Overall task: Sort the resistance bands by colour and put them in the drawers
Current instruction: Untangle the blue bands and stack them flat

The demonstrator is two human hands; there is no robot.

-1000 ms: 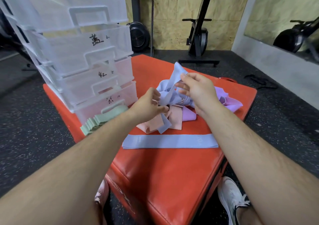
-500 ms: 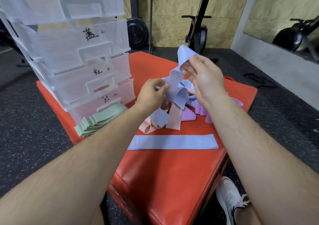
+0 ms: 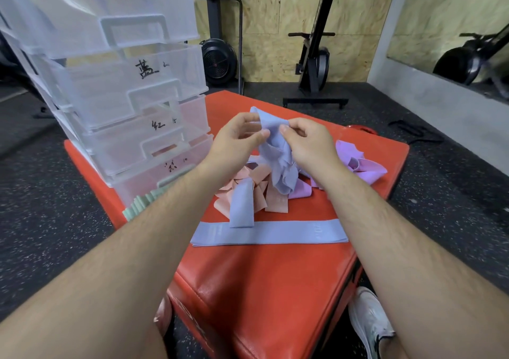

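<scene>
The orange padded box (image 3: 275, 290) carried everything, with the clear drawer stack (image 3: 118, 102) at its far left corner, every drawer closed. Green bands (image 3: 137, 206) sat stacked at the foot of the stack. One blue band (image 3: 289, 233) lay flat across the near part of the box. Behind it was the unsorted pile, pink bands (image 3: 275, 201) on the left and purple bands (image 3: 358, 163) on the right. A shorter blue strip (image 3: 241, 207) lay with its end over the flat band; whether it was part of the held one could not be told.

The held blue band (image 3: 275, 144) hung above the pile, its lower part crumpled down onto it. The left hand (image 3: 234, 141) and right hand (image 3: 305, 141) pinched its top edge between thumb and fingers, close together at the same height.

Half a second earlier the right hand had been higher than the left, with the band drawn long between them. Now the hands had closed in and the band had bunched. It looked freed from the tangle and ready to be flattened with the other blue band, which still lay where it was.
</scene>
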